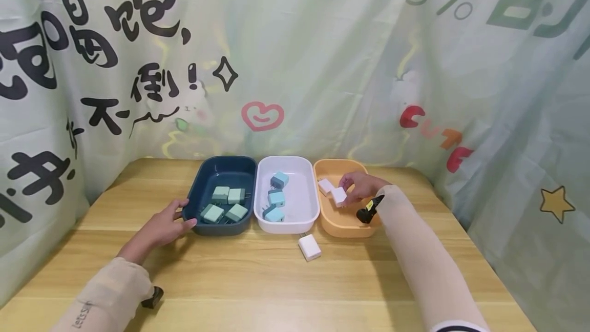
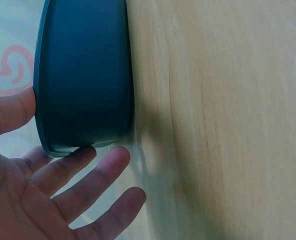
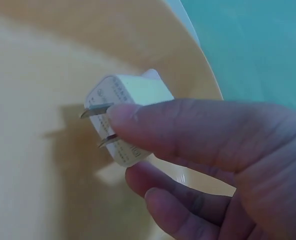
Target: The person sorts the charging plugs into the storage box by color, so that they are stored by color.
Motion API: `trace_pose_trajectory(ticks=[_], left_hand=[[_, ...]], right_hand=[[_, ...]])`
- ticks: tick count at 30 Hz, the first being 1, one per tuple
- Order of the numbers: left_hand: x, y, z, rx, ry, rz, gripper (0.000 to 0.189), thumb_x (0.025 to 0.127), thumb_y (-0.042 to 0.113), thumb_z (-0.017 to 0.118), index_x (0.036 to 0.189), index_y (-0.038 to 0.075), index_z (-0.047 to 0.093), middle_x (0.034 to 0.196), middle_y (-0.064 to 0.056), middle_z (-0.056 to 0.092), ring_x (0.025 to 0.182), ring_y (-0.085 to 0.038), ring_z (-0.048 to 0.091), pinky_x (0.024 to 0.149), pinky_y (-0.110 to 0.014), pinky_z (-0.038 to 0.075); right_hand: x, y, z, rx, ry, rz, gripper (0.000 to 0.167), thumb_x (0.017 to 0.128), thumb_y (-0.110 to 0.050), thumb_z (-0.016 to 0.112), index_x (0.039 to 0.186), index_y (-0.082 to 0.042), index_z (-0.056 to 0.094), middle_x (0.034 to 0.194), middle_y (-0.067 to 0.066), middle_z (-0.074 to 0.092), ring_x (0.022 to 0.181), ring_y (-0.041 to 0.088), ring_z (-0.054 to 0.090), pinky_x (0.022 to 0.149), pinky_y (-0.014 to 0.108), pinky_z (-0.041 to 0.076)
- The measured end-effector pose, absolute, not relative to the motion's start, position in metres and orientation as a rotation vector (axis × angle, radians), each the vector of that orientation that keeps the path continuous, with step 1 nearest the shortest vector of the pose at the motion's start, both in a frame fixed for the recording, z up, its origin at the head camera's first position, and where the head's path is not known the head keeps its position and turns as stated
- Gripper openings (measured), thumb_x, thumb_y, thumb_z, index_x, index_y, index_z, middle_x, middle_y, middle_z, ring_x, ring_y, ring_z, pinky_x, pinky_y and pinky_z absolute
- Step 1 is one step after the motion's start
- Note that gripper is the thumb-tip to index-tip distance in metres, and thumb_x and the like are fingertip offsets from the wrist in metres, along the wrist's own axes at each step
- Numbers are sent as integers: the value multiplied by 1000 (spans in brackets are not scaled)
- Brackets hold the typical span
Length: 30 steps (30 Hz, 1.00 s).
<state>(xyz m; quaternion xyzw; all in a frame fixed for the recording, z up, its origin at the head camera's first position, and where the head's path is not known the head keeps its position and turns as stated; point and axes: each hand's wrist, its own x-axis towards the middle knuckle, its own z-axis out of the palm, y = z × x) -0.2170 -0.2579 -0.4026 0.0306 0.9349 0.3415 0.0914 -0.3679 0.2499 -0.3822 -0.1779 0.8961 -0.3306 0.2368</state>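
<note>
Inside the orange tray [image 1: 355,229], my right hand [image 1: 361,187] pinches a white charger plug [image 3: 133,95] between thumb and fingers. Its two metal prongs stick out past the thumb, over the tray's floor. Another white charger plug [image 1: 325,186] lies just left of it in the same tray. My left hand [image 1: 168,223] rests at the near left corner of the dark blue tray [image 1: 216,230]. In the left wrist view the thumb touches the rim, while the straight, spread fingers [image 2: 83,197] reach along the corner. Several pale green charger plugs [image 1: 213,213] lie in this tray.
Between those two trays stands a white tray [image 1: 299,204] with three light blue charger plugs [image 1: 276,198] along its left side. One white charger plug [image 1: 309,247] lies on the wooden table [image 1: 258,291] in front. A printed curtain [image 1: 313,65] hangs behind the table.
</note>
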Motion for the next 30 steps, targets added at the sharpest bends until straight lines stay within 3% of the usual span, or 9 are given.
trace_pose_trajectory(ticks=[7, 15, 30], left_hand=[[-218, -257, -406, 84, 2760, 1024, 75, 96, 35, 60, 145, -7, 22, 141, -40, 34, 129, -54, 36, 100, -67, 30], [-217, -255, -404, 62, 2742, 1035, 76, 96, 35, 59, 146, -6, 21, 143, -40, 32, 129, -55, 35, 100, -68, 31], [-218, -258, -404, 53, 2738, 1034, 78, 95, 39, 59, 147, -5, 20, 144, -39, 30, 130, -54, 34, 99, -67, 32]], right_hand=[[-366, 248, -385, -482, 2471, -842, 41, 72, -3, 84, 102, -1, 57, 106, 16, 58, 76, 21, 56, 63, 27, 50], [-362, 247, -390, -469, 2478, -798, 39, 73, -3, 83, 102, -2, 58, 109, 16, 58, 85, 22, 55, 65, 27, 51], [-355, 249, -377, -541, 2457, -897, 46, 81, -3, 73, 121, 5, 53, 120, 21, 58, 89, 26, 58, 70, 33, 52]])
